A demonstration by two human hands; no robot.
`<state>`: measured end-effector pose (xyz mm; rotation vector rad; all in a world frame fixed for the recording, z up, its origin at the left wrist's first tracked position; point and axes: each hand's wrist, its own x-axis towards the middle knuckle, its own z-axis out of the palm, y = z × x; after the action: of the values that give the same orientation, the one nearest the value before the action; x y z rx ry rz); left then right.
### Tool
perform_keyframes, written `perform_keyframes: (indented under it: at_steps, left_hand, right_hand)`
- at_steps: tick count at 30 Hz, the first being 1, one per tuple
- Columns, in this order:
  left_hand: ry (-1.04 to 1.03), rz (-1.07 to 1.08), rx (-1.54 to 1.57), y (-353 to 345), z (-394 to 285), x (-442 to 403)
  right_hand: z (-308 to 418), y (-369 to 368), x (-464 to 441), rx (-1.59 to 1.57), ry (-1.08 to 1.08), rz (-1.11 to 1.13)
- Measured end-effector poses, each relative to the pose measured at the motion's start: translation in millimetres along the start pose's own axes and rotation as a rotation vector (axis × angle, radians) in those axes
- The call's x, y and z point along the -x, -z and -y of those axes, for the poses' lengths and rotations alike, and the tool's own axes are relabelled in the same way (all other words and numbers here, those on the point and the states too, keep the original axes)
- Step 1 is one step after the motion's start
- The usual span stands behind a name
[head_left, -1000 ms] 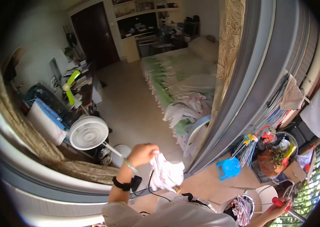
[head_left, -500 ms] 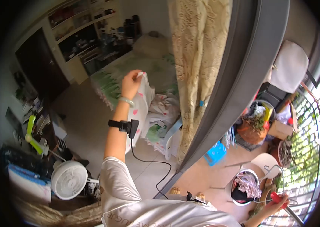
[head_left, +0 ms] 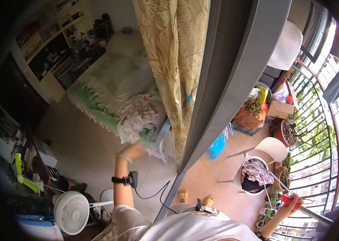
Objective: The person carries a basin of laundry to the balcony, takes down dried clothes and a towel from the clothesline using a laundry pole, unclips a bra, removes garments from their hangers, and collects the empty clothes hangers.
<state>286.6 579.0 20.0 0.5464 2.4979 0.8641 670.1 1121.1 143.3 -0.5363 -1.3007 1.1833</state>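
Observation:
My left hand point(head_left: 135, 150), smeared by motion, is stretched out just below the foot of the bed, its fingers seemingly extended with nothing in them. Just beyond it, a crumpled white cloth with pink spots point(head_left: 139, 116) lies on the corner of the bed point(head_left: 101, 76). At the lower right, my right hand point(head_left: 291, 205) is closed round the red part of a metal clothes pole point(head_left: 317, 217), which slants past the railing. Near the pole's upper end stands a white bucket point(head_left: 243, 185) with bunched striped and dark cloth inside.
A grey door frame point(head_left: 233, 88) and a patterned curtain point(head_left: 165, 52) divide the room from the balcony. Left of me stands a white fan point(head_left: 71, 213). Balcony things include a blue basket point(head_left: 217, 147), a pale stool point(head_left: 272, 148), a potted plant point(head_left: 284, 132) and window bars point(head_left: 318, 160).
My left hand has let go of the spotted cloth and come down towards me; the cloth now lies heaped on the bed. My right hand keeps the pole, and the view has shifted.

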Motion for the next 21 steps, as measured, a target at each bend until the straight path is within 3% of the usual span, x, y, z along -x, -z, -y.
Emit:
perform_keyframes:
  at_steps: [1, 3, 6, 7, 8, 9, 10, 11, 13, 14, 17, 19, 21]
  left_hand:
    - [-0.051, 0.218, -0.194, -19.3, 5.9, 12.3]
    - [0.116, 0.372, -0.248, -42.7, -46.2, 44.4]
    - [-0.065, 0.375, -0.134, -63.4, -112.8, 78.9]
    - [-0.216, 0.392, 0.055, -67.8, -139.6, 87.9]
    - [-0.368, 0.406, 0.251, -70.4, -168.4, 93.2]
    - [-0.526, 0.355, 0.281, -70.0, -198.7, 96.5]
    - [-0.682, 0.304, 0.321, -70.3, -228.7, 100.5]
    - [-0.709, 0.353, 0.340, -73.6, -258.3, 103.5]
    - [-0.750, -0.398, 0.170, -85.3, -311.9, 112.1]
    - [-0.769, -0.349, 0.176, -90.9, -332.5, 116.3]
    - [-0.933, -0.327, -0.065, -104.8, -370.5, 121.4]
    - [-1.023, -0.048, -0.204, -132.6, -400.8, 122.2]
    - [-1.095, -0.015, -0.226, -166.8, -415.0, 120.8]
  right_hand:
    - [-1.1, 3.1, -2.0, 0.016, -0.004, 0.072]
    - [-8.7, -0.3, -1.4, -0.022, 0.017, 0.043]
    - [-18.1, -0.2, 4.0, -0.083, -0.034, 0.035]
    - [-4.1, -7.7, 10.9, -0.061, -0.176, 0.043]
    - [-15.6, 1.3, 12.1, -0.133, -0.121, 0.086]
    - [-18.7, -0.5, 18.2, -0.139, -0.122, 0.026]
    - [-14.2, 5.5, 17.9, -0.150, -0.122, 0.169]
    - [-23.6, 17.0, 18.9, -0.145, -0.151, 0.150]
    - [-4.1, 7.3, 31.3, -0.170, -0.070, 0.234]
    - [3.3, 10.6, 31.0, -0.164, -0.050, 0.378]
    - [3.4, 29.4, 36.7, -0.152, -0.031, 0.511]
    - [10.6, 47.7, 43.0, -0.145, -0.061, 0.483]
    - [13.5, 70.8, 45.7, -0.145, -0.085, 0.451]
